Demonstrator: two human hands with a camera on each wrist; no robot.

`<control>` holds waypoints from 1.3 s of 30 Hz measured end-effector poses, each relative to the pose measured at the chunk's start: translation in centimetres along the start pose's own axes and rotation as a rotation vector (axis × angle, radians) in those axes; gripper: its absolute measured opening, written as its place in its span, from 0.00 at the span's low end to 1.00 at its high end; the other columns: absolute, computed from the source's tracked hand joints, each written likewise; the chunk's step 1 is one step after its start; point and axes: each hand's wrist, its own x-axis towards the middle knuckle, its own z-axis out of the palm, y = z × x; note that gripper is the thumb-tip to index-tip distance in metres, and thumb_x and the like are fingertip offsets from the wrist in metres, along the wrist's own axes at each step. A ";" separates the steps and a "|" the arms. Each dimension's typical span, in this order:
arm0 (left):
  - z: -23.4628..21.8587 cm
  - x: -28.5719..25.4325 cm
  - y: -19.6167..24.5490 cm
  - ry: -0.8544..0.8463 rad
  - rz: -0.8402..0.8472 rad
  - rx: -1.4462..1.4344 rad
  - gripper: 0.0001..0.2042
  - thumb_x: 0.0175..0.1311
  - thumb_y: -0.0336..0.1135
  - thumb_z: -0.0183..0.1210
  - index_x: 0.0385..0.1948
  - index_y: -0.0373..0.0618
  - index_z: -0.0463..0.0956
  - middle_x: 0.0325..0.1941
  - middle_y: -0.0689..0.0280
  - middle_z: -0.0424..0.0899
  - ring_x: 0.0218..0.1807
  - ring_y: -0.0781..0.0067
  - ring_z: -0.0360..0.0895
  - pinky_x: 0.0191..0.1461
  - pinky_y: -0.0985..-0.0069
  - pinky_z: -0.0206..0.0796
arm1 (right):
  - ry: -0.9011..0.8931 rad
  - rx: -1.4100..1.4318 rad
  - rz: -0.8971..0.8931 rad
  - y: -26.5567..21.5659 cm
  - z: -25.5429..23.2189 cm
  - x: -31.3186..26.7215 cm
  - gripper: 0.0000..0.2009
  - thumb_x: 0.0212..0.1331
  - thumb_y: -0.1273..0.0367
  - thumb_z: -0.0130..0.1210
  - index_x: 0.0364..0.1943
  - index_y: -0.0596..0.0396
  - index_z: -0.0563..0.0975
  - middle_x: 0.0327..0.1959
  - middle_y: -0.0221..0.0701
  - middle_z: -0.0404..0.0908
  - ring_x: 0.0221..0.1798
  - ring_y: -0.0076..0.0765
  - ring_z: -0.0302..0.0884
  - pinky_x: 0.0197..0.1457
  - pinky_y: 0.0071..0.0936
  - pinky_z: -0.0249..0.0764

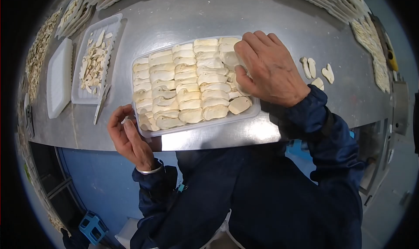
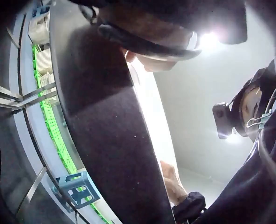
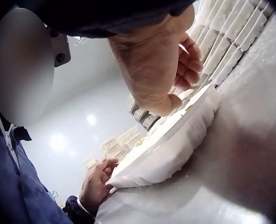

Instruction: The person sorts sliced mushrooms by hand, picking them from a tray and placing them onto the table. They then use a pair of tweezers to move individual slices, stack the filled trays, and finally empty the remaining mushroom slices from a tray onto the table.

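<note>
In the head view, a clear plastic tray (image 1: 209, 123) on the metal table holds rows of overlapping pale mushroom slices (image 1: 188, 94). My right hand (image 1: 273, 70) is over its right-hand column, thumb and fingers bent down around a mushroom slice, which the hand largely hides. The right wrist view shows the fingertips of that right hand (image 3: 156, 70) low over the tray's contents, close to the rim. My left hand (image 1: 133, 137) is beside the tray's near left corner, with a small pale piece (image 1: 127, 119) between thumb and fingers. Most of this hand is hidden in the left wrist view.
Left of the tray, another tray (image 1: 111, 27) holds small mushroom pieces, with a knife (image 1: 102, 104) at its edge. Beside it sits a white tray (image 1: 59, 81). Loose slices (image 1: 328, 73) lie to the right. Stacked filled trays (image 1: 327, 6) line the far right.
</note>
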 end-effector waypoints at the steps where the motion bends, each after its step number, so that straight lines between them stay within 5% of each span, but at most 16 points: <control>1: 0.0 0.0 0.0 0.000 0.002 0.006 0.15 0.69 0.32 0.41 0.52 0.35 0.66 0.49 0.57 0.76 0.48 0.72 0.71 0.48 0.78 0.63 | 0.006 -0.001 -0.003 0.0 0.1 0.0 0.10 0.41 0.71 0.56 0.29 0.59 0.71 0.29 0.35 0.70 0.34 0.37 0.68 0.40 0.31 0.64; 13: -0.1 0.0 -0.5 -0.010 -0.010 -0.025 0.15 0.69 0.32 0.41 0.52 0.36 0.66 0.49 0.56 0.75 0.46 0.74 0.72 0.47 0.78 0.66 | -0.029 -0.013 0.041 0.4 -0.5 -0.1 0.11 0.43 0.70 0.56 0.32 0.58 0.71 0.31 0.36 0.72 0.37 0.39 0.70 0.41 0.33 0.65; 17: 0.0 0.0 -0.6 -0.002 -0.058 -0.124 0.14 0.68 0.30 0.41 0.52 0.33 0.65 0.49 0.54 0.73 0.45 0.72 0.73 0.46 0.77 0.67 | 0.082 0.009 0.250 3.0 -5.3 -2.4 0.13 0.45 0.70 0.59 0.36 0.55 0.72 0.36 0.37 0.74 0.40 0.42 0.73 0.43 0.35 0.67; 19: -0.2 0.1 -1.2 -0.018 -0.045 -0.136 0.15 0.69 0.32 0.42 0.52 0.32 0.64 0.50 0.53 0.72 0.45 0.70 0.73 0.48 0.75 0.68 | 0.209 -0.096 0.366 5.9 -7.6 -5.1 0.09 0.47 0.72 0.57 0.34 0.55 0.73 0.33 0.35 0.75 0.34 0.46 0.74 0.37 0.36 0.69; 22: -0.2 0.0 -1.3 -0.023 -0.065 -0.154 0.15 0.70 0.32 0.42 0.53 0.33 0.63 0.51 0.54 0.72 0.45 0.71 0.73 0.48 0.75 0.68 | -0.081 -0.230 0.678 9.6 -9.7 -10.8 0.06 0.50 0.72 0.54 0.32 0.57 0.75 0.33 0.37 0.76 0.35 0.47 0.74 0.38 0.37 0.69; 25: 0.1 0.1 -0.8 -0.030 -0.064 -0.158 0.15 0.70 0.33 0.42 0.53 0.33 0.63 0.50 0.55 0.73 0.46 0.71 0.73 0.49 0.75 0.67 | -0.290 -0.104 0.798 8.4 -8.3 -13.2 0.08 0.51 0.69 0.53 0.32 0.60 0.76 0.33 0.40 0.77 0.38 0.50 0.74 0.40 0.38 0.70; 29: 0.0 0.0 -1.0 -0.037 -0.042 -0.124 0.15 0.71 0.34 0.42 0.52 0.33 0.63 0.49 0.55 0.73 0.48 0.71 0.72 0.52 0.75 0.65 | -0.108 -0.059 0.763 7.1 -5.8 -13.0 0.12 0.49 0.66 0.56 0.33 0.63 0.76 0.33 0.42 0.77 0.38 0.49 0.74 0.42 0.40 0.70; 39: -0.1 0.1 -1.0 -0.042 -0.041 -0.098 0.15 0.71 0.34 0.42 0.52 0.33 0.63 0.49 0.55 0.73 0.50 0.70 0.71 0.53 0.74 0.65 | -0.204 -0.125 0.617 6.6 -4.7 -10.7 0.10 0.48 0.68 0.55 0.31 0.63 0.75 0.29 0.41 0.75 0.37 0.47 0.74 0.42 0.39 0.70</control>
